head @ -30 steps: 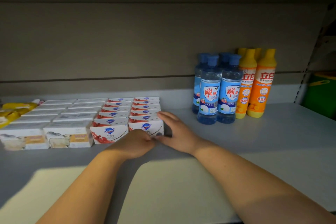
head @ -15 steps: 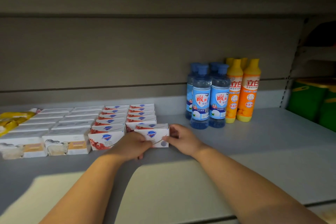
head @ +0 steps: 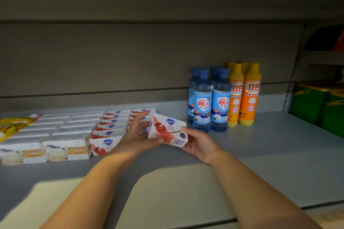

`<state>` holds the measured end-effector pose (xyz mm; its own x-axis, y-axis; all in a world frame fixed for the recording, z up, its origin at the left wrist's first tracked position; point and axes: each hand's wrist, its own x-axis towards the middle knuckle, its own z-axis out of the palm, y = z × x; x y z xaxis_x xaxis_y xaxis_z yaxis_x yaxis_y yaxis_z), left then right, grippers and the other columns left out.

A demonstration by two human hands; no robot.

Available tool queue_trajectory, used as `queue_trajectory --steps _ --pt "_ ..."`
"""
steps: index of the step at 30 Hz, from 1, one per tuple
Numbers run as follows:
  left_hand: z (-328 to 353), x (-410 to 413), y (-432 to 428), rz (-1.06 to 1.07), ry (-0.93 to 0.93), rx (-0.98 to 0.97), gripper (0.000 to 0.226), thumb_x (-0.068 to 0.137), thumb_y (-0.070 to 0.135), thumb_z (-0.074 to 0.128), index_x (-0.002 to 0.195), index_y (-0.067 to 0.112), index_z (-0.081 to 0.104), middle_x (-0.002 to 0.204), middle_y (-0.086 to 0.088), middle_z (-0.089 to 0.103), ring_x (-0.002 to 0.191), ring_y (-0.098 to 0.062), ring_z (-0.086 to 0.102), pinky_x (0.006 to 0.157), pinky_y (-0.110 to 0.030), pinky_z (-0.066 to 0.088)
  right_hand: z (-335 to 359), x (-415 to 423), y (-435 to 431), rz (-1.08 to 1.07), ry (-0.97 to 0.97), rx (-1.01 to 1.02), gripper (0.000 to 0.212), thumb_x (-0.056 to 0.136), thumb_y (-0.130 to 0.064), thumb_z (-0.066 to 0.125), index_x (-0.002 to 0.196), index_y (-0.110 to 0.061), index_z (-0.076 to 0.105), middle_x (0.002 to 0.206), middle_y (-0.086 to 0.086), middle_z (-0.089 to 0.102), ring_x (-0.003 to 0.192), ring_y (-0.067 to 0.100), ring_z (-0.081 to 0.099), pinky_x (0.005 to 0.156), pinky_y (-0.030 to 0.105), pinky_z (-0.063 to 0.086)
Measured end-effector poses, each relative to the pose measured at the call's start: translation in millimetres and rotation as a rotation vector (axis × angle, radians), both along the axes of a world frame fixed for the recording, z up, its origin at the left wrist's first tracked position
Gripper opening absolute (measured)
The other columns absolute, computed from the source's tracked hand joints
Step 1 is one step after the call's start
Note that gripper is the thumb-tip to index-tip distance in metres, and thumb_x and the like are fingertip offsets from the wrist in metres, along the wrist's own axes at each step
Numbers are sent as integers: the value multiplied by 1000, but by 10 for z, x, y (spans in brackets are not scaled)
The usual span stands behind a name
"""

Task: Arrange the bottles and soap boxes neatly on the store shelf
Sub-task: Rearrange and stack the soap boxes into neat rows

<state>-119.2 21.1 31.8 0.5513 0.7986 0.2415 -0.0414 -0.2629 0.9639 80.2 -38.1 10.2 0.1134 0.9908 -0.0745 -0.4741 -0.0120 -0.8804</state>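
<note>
Cardboard soap box, white with a red fruit print and a blue shield logo, tilts between two hands just above the smooth grey metal store shelf, in front of its own column. Left hand grips the box's left end, thumb beneath and fingers loosely spread behind. Right hand cups the lower right corner with curled fingers. Matching red-and-white boxes lie in two straight columns beside it, and plain white boxes fill two more to the left, all flat-faced and square-edged. Clear blue-capped plastic bottles and glossy orange squeeze bottles stand upright in tight pairs to the right. The arranging looks nearly finished, with this one box apparently left to set down. Crinkled yellow packets lie at the far left.
</note>
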Motion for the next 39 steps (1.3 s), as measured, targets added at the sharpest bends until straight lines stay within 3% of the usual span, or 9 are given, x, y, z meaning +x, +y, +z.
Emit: queue_trajectory --steps 3,10,15,18,24,28,31,35,39 --pt "-64 44 -25 -62 53 126 82 72 -7 75 125 46 42 102 32 65 94 1 67 71 -16 53 8 47 7 19 38 -86 37 71 -31 67 99 -7 64 77 7 71 61 13 67 51 22 54" --pt "-27 115 -3 252 71 144 18 83 26 70 93 16 58 77 -10 67 48 -11 56 47 -25 47 92 -22 -13 130 -333 -216 62 89 -66 30 79 -12 59 54 4 55 42 11 51 40 16 41" --pt "-65 143 11 307 121 -88 46 86 60 50 91 15 61 48 2 53 41 -15 53 49 -28 48 145 -162 -13 5 -313 -94 57 93 -59 29 91 -12 61 67 7 61 47 17 54 45 24 49" --pt "-79 163 9 306 184 -167 56 86 66 43 88 13 60 46 -3 54 40 -19 53 50 -28 47 155 -211 -55 49 -324 18 32 92 -39 51 107 -12 57 82 7 66 56 16 59 51 28 54" --pt "-23 133 -5 212 15 -229 45 83 59 53 101 18 59 79 -7 68 59 -19 68 55 -29 54 63 -210 -60 -143 -538 238 42 75 4 72 105 -20 54 102 4 66 89 15 65 82 30 55" --pt "16 153 -49 -98 -329 -386 71 64 58 61 119 14 52 103 -5 72 99 -19 69 76 -29 57 53 -167 -41 -495 -926 710 45 67 9 74 89 -27 61 102 -6 59 96 7 56 85 15 45" --pt "47 105 -42 -226 -429 -540 52 80 37 61 122 7 56 119 -12 66 112 -24 62 85 -32 56 65 -164 -10 -652 -1204 999 44 66 11 66 91 -26 62 113 -1 50 107 2 46 90 11 40" --pt "29 32 -34 -233 -415 -657 43 80 11 61 121 0 57 119 -20 64 104 -27 66 83 -35 57 22 -159 17 -625 -1367 983 34 65 13 66 89 -11 70 119 -2 41 104 16 50 82 26 47" --pt "47 50 -42 -169 -418 -580 38 75 8 62 112 4 62 107 -16 69 88 -21 70 77 -32 58 34 -144 26 -606 -1336 943 47 61 10 71 98 -16 61 115 14 53 106 10 46 87 11 39"
